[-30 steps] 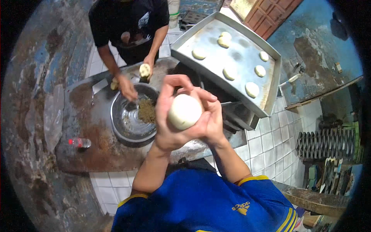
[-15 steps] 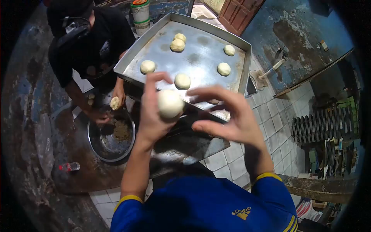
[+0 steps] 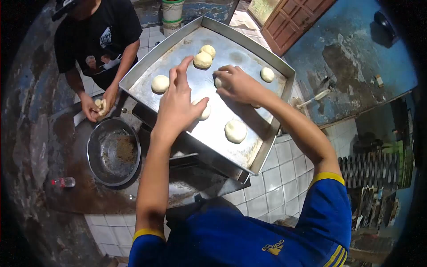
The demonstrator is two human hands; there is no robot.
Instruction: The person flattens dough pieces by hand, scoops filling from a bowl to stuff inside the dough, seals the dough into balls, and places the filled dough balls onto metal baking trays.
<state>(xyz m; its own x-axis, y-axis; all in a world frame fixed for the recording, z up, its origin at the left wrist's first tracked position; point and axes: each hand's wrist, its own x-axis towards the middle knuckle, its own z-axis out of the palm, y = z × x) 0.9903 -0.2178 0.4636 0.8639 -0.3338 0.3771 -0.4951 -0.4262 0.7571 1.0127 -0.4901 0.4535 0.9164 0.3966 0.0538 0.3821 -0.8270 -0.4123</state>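
My right hand (image 3: 240, 86) reaches over the metal tray (image 3: 222, 111), its fingers curled round a pale dough ball (image 3: 218, 82) at the tray's middle. The hand partly hides that ball. My left hand (image 3: 178, 100) holds nothing; its fingers are apart above the tray's left part. Its thumb overlaps a second dough ball (image 3: 205, 111) from my view; whether they touch I cannot tell. Another dough ball (image 3: 160, 83) lies just left of this hand. A flatter dough ball (image 3: 235, 131) sits nearer me. Two touching dough balls (image 3: 203, 60) are farther back, and one (image 3: 267, 74) lies at right.
Across the table at left, a person (image 3: 106, 40) in a black shirt works dough (image 3: 101, 107) with both hands. Before them stands a metal bowl (image 3: 91, 151) with brown crumbly matter inside. A small bottle (image 3: 64, 182) lies nearby. Stacked buckets (image 3: 172, 13) stand behind the tray.
The dough ball has gone from my left hand to my right hand, which has moved forward to the tray's middle. My left hand has opened. The co-worker's hands have shifted away from the bowl.
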